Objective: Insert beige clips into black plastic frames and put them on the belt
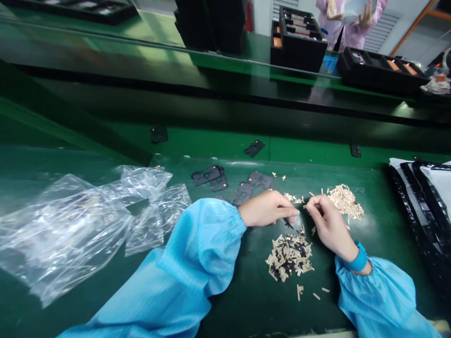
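Observation:
My left hand [268, 209] and my right hand [326, 220] meet over the green table [246, 291], fingertips pinched together on a tiny piece I cannot make out. Just below them lies a heap of small tan and black parts [289, 256]. A second pile of pale tan strips [345, 201] sits beyond my right hand. Several flat black plates [225, 180] lie behind my left wrist. Both arms wear blue sleeves.
Crumpled clear plastic bags [81, 225] cover the left of the table. Black trays [426, 206] stand at the right edge, more black trays [299, 40] on the far shelf. A person in pink [348, 19] stands at the back right.

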{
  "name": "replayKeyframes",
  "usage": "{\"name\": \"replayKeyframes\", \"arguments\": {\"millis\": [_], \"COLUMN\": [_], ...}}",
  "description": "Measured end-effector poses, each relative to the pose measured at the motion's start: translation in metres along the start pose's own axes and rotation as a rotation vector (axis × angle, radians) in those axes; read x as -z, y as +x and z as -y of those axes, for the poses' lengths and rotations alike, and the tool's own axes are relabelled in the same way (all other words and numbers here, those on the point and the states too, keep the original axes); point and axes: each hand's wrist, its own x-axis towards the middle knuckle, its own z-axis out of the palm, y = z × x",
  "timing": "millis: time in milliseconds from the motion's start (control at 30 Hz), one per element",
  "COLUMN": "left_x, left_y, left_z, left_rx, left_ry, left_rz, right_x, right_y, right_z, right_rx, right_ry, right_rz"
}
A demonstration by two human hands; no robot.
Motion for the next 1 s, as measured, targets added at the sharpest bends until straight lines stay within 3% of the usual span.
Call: {"name": "replayKeyframes", "arguments": {"millis": [100,367,600,733,1000], "left_x": [-0.006,-0.032,-0.031,-0.030,-0.039], "left_y": [0.001,0.013,0.011,0.012,0.013], "left_z": [0.000,0.006,0.005,0.008,0.012], "left_rx": [-0.004,-0.109,-0.126,-0.167,-0.197], "left_ry": [-0.056,-0.414,-0.433,-0.378,-0.267], "left_rz": [-0.002,-0.234,-0.287,-0.308,-0.389], "right_x": [-0.002,-0.017,-0.020,-0.017,-0.017], "right_y": [-0.001,-0.006,-0.007,-0.005,-0.006], "right_z": [0.002,0.005,0.005,0.004,0.002], "right_rx": [0.004,0.024,-0.076,-0.103,-0.117], "right_ry": [0.008,-0.023,0.171,0.256,0.168], "right_rz": [-0.006,-0.161,-0.070,-0.131,-0.098]}}
